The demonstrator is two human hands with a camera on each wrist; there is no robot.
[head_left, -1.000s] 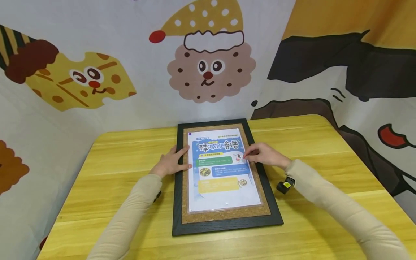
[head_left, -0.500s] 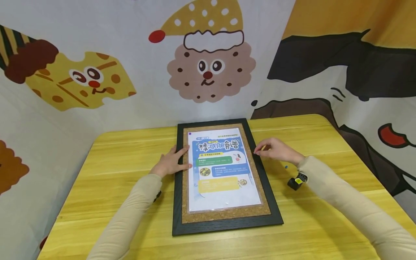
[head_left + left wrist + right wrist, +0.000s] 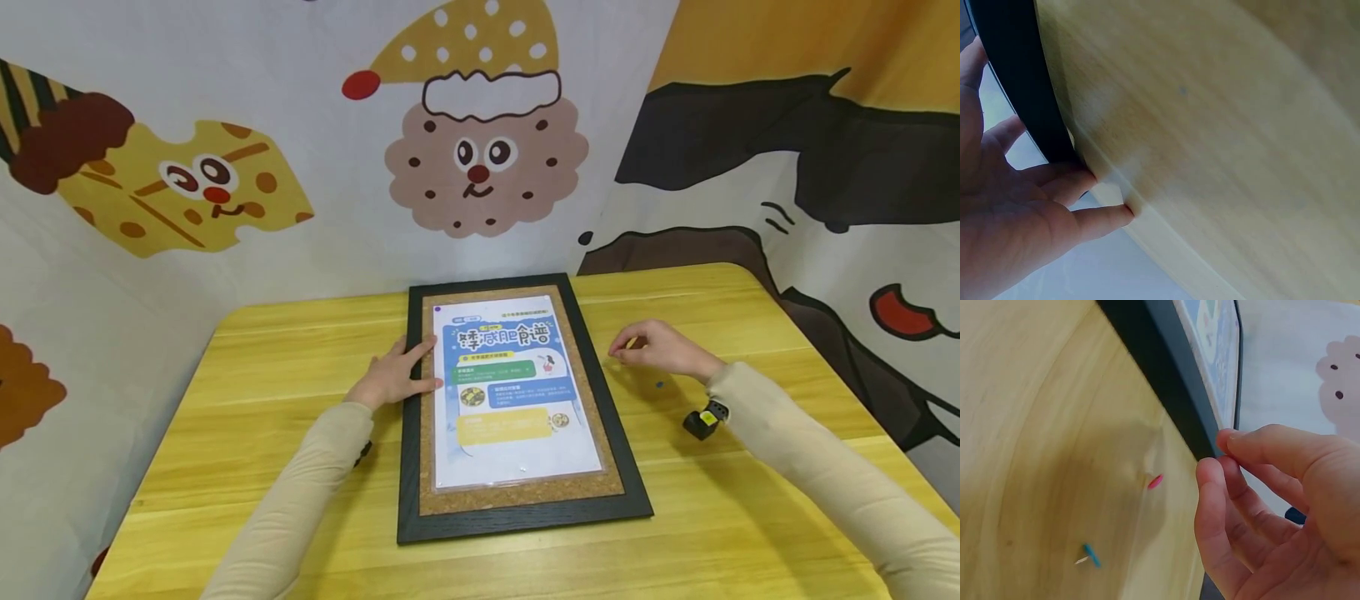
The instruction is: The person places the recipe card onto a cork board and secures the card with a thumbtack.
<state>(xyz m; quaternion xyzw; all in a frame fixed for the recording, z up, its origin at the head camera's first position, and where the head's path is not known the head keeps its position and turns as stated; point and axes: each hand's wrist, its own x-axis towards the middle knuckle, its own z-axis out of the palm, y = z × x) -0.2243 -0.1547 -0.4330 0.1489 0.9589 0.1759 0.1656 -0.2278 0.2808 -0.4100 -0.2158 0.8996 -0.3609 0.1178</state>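
A laminated poster (image 3: pixel 517 458) lies on a cork board (image 3: pixel 525 497) with a black frame (image 3: pixel 525 523). My left hand (image 3: pixel 392 375) rests on the frame's left side, fingers spread, two tips reaching the poster's edge. In the left wrist view other fingertips touch the tabletop beside the frame. My right hand (image 3: pixel 660 348) hovers right of the frame, loosely curled, thumb and finger tips close together with nothing visible between them. Below it in the right wrist view lie a pink thumbtack (image 3: pixel 1155 482) and a blue thumbtack (image 3: pixel 1091 555).
A purple tack (image 3: pixel 438 308) sits at the poster's upper left corner. The yellow wood-grain table (image 3: pixel 300 350) reaches back to a cartoon-printed cloth (image 3: pixel 315 275). Each wrist wears a camera strap; the right camera (image 3: pixel 701 423) is close to the tabletop.
My right hand has moved from the poster's right edge outward past the frame to above the table. The blue thumbtack has come into view beneath it. My left hand stays put.
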